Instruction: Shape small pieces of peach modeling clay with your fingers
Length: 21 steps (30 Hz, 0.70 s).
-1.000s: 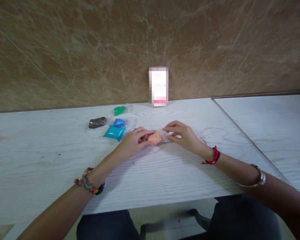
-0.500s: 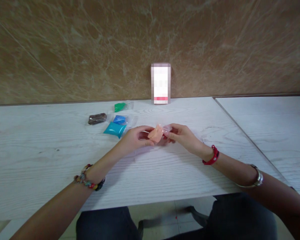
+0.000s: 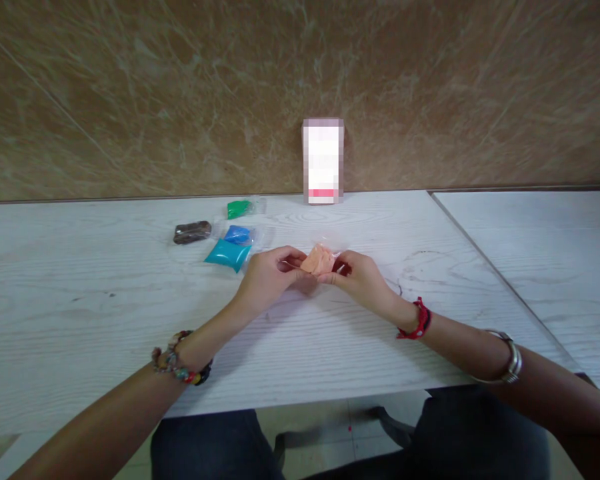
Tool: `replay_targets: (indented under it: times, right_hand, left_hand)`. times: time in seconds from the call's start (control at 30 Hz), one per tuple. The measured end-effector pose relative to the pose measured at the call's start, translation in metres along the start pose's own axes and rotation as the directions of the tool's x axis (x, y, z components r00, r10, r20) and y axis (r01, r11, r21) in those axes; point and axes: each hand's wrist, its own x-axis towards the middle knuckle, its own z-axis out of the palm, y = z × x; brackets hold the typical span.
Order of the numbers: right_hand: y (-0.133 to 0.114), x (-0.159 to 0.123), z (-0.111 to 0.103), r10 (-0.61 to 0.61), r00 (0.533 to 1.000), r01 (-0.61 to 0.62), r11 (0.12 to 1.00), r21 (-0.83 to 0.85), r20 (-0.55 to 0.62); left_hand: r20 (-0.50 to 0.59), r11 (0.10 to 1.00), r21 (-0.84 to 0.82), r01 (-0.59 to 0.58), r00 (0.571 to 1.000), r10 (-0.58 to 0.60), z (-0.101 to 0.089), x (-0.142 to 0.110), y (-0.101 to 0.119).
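Note:
Between my two hands is a small clear plastic bag of peach-coloured clay-like material (image 3: 318,260), held just over the white table (image 3: 300,360). My left hand (image 3: 273,270) pinches its left side between thumb and fingers. On the other side, my right hand (image 3: 357,273) grips the right edge, thumb in front and fingers curled behind. The bag's clear end points away from me. To the left of my left hand lie a turquoise packet (image 3: 229,255), a blue packet (image 3: 238,234), a brown packet (image 3: 193,232) and a green packet (image 3: 238,209).
A phone (image 3: 323,162) with a blurred, bright screen leans upright against the brown marbled wall (image 3: 180,100). A seam (image 3: 500,277) crosses the tabletop on the right. My legs are below the table's front edge.
The peach bag has turned so its clear end, which pointed right, now points away from me. My right hand has shifted from that clear end to the bag's filled right side.

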Motion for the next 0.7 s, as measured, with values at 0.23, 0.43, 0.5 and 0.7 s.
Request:
replay_targets:
  times: [0.23, 0.43, 0.5, 0.7]
  right_hand:
    - [-0.009, -0.002, -0.005, -0.08, 0.996, 0.075, 0.985, -0.157, -0.027]
    - [-0.007, -0.002, -0.006, -0.087, 0.996, 0.081, 0.986, -0.145, -0.032]
    - [-0.004, -0.001, -0.007, -0.083, 0.996, 0.084, 0.995, -0.056, 0.018]
    - [0.0, 0.002, -0.011, -0.058, 0.994, 0.052, 0.997, 0.057, 0.098]
  left_hand:
    - [0.031, 0.983, 0.16, -0.092, 0.996, 0.089, 0.002, -0.003, 0.004]
    - [0.042, 0.972, 0.186, -0.141, 0.99, 0.136, 0.003, -0.004, 0.006]
    - [0.039, 0.985, 0.111, -0.133, 0.991, 0.129, 0.002, -0.003, 0.003]
    - [0.039, 0.995, -0.008, -0.102, 0.994, 0.102, -0.001, 0.003, -0.003]
